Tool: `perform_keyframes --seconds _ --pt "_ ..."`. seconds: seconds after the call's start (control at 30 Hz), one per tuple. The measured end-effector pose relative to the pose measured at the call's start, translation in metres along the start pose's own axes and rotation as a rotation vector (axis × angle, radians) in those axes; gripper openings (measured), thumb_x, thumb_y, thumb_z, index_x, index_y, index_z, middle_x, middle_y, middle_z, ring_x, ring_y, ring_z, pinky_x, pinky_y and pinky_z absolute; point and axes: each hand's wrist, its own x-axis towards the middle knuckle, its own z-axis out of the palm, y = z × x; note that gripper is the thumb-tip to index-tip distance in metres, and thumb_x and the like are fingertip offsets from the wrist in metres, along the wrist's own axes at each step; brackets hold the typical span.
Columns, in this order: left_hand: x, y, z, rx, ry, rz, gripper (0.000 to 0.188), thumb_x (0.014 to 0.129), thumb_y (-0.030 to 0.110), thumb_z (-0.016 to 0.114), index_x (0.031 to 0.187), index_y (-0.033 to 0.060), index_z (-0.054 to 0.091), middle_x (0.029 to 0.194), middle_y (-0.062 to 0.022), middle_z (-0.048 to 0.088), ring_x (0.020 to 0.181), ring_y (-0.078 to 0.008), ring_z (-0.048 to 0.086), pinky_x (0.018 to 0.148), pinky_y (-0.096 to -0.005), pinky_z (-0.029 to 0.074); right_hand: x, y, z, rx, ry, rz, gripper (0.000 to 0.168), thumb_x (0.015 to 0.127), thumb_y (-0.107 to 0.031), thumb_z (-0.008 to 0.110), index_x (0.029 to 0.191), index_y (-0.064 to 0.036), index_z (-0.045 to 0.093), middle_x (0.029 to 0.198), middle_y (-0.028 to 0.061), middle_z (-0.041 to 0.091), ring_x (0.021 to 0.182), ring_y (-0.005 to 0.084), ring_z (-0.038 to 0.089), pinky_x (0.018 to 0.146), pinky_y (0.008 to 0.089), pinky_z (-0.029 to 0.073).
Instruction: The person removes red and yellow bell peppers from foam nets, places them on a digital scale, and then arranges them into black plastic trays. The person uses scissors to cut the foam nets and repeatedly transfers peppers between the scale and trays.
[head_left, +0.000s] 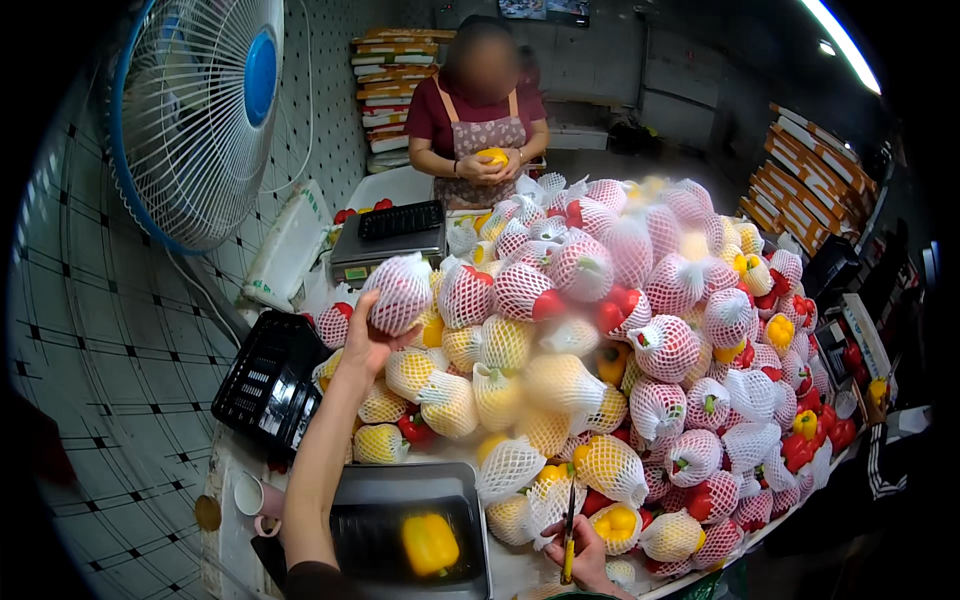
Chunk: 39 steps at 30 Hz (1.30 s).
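Observation:
My left hand (369, 343) grips a red bell pepper in a white foam net (400, 294) at the left side of a large pile of netted bell peppers (517, 352). My right hand (581, 553) holds yellow-handled snips (568, 551), dark blades pointing away from me, at the pile's near edge. Close to that hand lie a netted yellow pepper (616, 523) and a loose white foam net (551, 506). Below my left forearm, a bare yellow bell pepper (430, 545) rests in a black plastic tray (367, 536), which sits on a grey metal pan (420, 474).
Stacked black trays (266, 382) and a pink mug (259, 501) stand left, below a large fan (202, 120). A scale (386, 247) carries another black tray (401, 219). Across the pile, a person (480, 127) holds a yellow pepper. Another person's hand (876, 401) shows at far right.

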Motion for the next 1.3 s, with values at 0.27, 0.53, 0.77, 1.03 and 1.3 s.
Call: perform_keyframes --seconds 0.27,0.53,0.77,1.03,1.3 --pt "-0.23 -0.027 0.065 0.114 -0.374 -0.395 0.072 0.072 0.033 0.071 0.13 0.003 0.042 0.121 -0.0137 0.056 0.11 -0.0262 0.056 0.094 -0.0439 0.049 0.012 -0.066 0.013 -0.235 -0.048 -0.467 0.054 0.073 -0.02 0.081 0.116 -0.003 0.052 0.117 0.0035 0.061 0.075 0.0086 0.044 0.068 0.0209 0.041" --pt "-0.334 -0.122 0.088 0.066 -0.216 -0.539 0.07 0.079 0.027 0.069 0.135 0.0035 0.035 0.128 -0.0152 0.05 0.114 -0.0287 0.054 0.096 -0.0448 0.047 -0.047 -0.063 -0.004 -0.312 0.025 -0.41 0.035 0.076 -0.017 0.08 0.097 -0.004 0.054 0.086 0.0001 0.058 0.074 0.0052 0.052 0.067 0.0211 0.044" --pt "-0.362 -0.176 0.103 -0.214 -0.279 -0.855 0.078 0.083 0.063 0.052 0.142 0.0154 0.034 0.14 -0.0151 0.042 0.127 -0.0378 0.042 0.101 -0.0659 0.032 -0.065 -0.071 -0.018 -0.225 0.251 -0.53 0.027 0.082 -0.013 0.073 0.094 -0.005 0.05 0.081 -0.0015 0.049 0.069 0.0052 0.045 0.063 0.0193 0.039" --pt "-0.369 -0.194 0.098 -0.313 -0.193 -0.592 0.067 0.085 0.058 0.044 0.138 0.0177 0.041 0.135 -0.0086 0.05 0.119 -0.0335 0.05 0.092 -0.0573 0.044 -0.058 -0.084 -0.023 0.307 0.153 -0.592 0.023 0.085 -0.007 0.064 0.103 -0.006 0.05 0.101 0.0037 0.053 0.094 0.0118 0.052 0.088 0.0286 0.042" --pt "-0.349 -0.145 0.091 -0.003 -0.265 -0.184 0.073 0.081 0.049 0.059 0.132 0.0008 0.04 0.124 -0.0172 0.054 0.112 -0.0313 0.056 0.095 -0.0473 0.048 -0.051 -0.092 -0.038 -0.12 0.438 -0.759 0.023 0.086 -0.008 0.068 0.099 -0.004 0.049 0.088 -0.0022 0.05 0.076 0.0047 0.047 0.07 0.0187 0.04"
